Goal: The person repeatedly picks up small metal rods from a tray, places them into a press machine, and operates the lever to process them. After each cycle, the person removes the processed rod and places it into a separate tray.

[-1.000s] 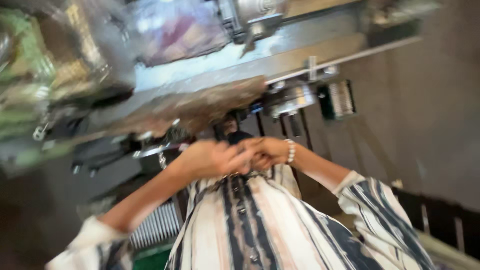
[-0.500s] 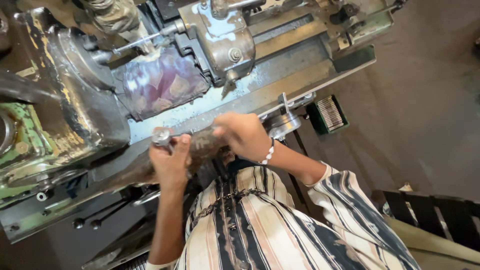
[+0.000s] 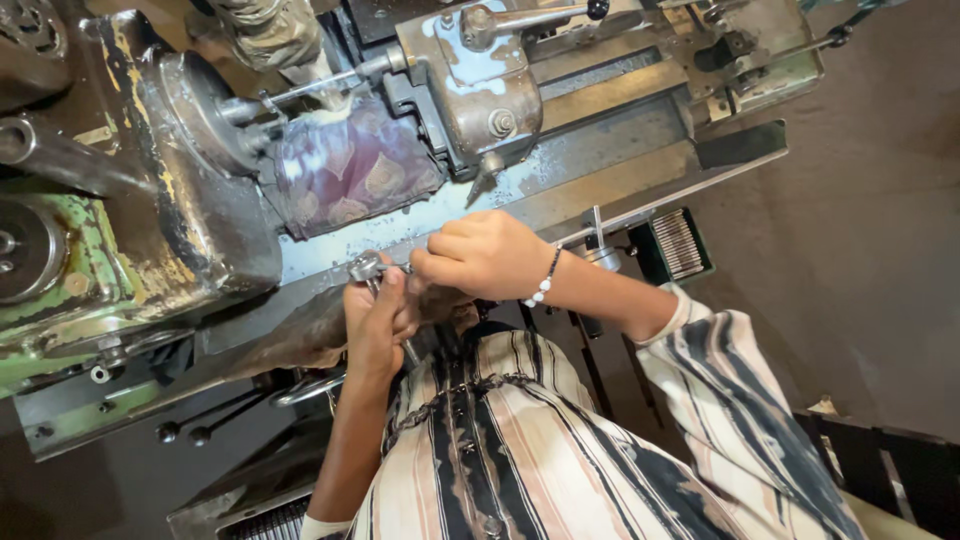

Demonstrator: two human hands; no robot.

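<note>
My left hand (image 3: 375,325) grips a small metal tool (image 3: 366,268) with a round silver head and a thin shaft, held upright just in front of the lathe bed (image 3: 560,185). My right hand (image 3: 485,255), with a white bead bracelet at the wrist, is closed on the same tool from the right, at its head. Both hands meet over the front rail of the machine, above my striped shirt. What the fingers pinch beyond the tool is hidden.
A worn metal lathe fills the upper view: green headstock (image 3: 60,280) at left, a chuck (image 3: 200,110) with a bar, a purple patterned cloth (image 3: 350,170) over the bed, the carriage (image 3: 480,90) behind my hands. Control levers (image 3: 190,430) stick out low left. Bare concrete floor (image 3: 870,250) lies right.
The view has steadied and come closer to the lathe. My hands rose from chest height to the machine's front rail and now hold the small metal tool together.
</note>
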